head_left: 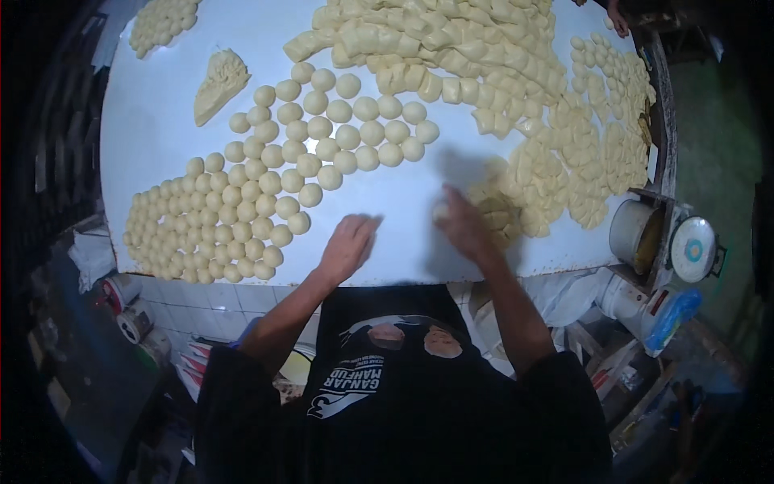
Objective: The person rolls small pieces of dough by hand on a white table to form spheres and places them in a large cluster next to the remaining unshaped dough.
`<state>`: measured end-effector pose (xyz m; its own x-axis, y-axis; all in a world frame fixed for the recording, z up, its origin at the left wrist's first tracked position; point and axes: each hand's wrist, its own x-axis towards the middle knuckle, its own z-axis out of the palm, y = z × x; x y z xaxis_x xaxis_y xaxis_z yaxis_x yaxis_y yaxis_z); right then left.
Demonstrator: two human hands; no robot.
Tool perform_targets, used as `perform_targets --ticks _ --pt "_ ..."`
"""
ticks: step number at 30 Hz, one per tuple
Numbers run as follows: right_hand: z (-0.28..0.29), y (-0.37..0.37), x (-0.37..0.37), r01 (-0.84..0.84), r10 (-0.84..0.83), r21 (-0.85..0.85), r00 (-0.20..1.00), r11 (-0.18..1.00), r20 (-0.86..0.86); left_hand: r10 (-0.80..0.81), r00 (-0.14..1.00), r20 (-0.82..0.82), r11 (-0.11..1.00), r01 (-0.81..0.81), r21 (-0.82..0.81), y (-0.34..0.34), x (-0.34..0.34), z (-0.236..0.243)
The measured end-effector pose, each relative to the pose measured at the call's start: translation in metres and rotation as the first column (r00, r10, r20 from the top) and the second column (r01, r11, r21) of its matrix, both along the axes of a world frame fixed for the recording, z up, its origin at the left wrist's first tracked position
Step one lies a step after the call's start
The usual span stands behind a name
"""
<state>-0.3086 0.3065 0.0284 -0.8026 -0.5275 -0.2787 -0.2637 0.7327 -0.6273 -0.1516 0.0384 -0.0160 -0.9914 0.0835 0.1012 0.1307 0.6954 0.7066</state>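
My left hand (348,246) rests low over the white table with its fingers curled down; whatever lies under them is hidden. To its right, my right hand (466,230) is slightly blurred, its index finger pointing away from me. A small pale piece of dough (439,213) shows between its thumb and index finger. Right beside that hand lie cut dough pieces (500,211), partly in its shadow. Left of my left hand, many smooth round dough balls (242,194) sit close together in rows.
Thick strips of scored dough (451,40) cover the far side, and more cut pieces (564,161) spread to the right. A loose dough lump (222,85) lies far left. Another person's hand (618,20) shows at the far right edge. A metal pot (631,230) and a round scale (693,250) stand right of the table.
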Motion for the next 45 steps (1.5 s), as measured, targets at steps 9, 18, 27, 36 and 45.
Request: perform_targets --ticks 9,18,27,36,45 --pt "-0.024 -0.054 -0.058 0.416 -0.448 -0.171 0.857 0.893 -0.255 -0.238 0.971 -0.019 0.952 0.237 0.193 0.035 -0.056 0.012" --pt "-0.057 -0.058 0.013 -0.03 -0.004 -0.052 0.834 0.998 -0.552 -0.056 0.996 0.063 0.997 0.059 -0.048 0.007 -0.011 0.002" --pt "-0.047 -0.033 0.017 0.043 -0.086 -0.094 0.842 0.995 -0.532 0.022 1.0 -0.008 0.979 -0.023 -0.202 0.029 0.002 -0.003" --pt "-0.015 0.0 0.036 0.124 -0.135 -0.155 0.989 0.98 -0.066 -0.014 0.999 -0.045 0.991 0.008 -0.13 0.015 0.0 0.001" --pt "0.001 -0.054 -0.033 0.223 -0.292 -0.189 0.776 0.956 -0.559 -0.069 0.998 0.004 0.997 0.069 -0.04 0.013 -0.029 0.006"
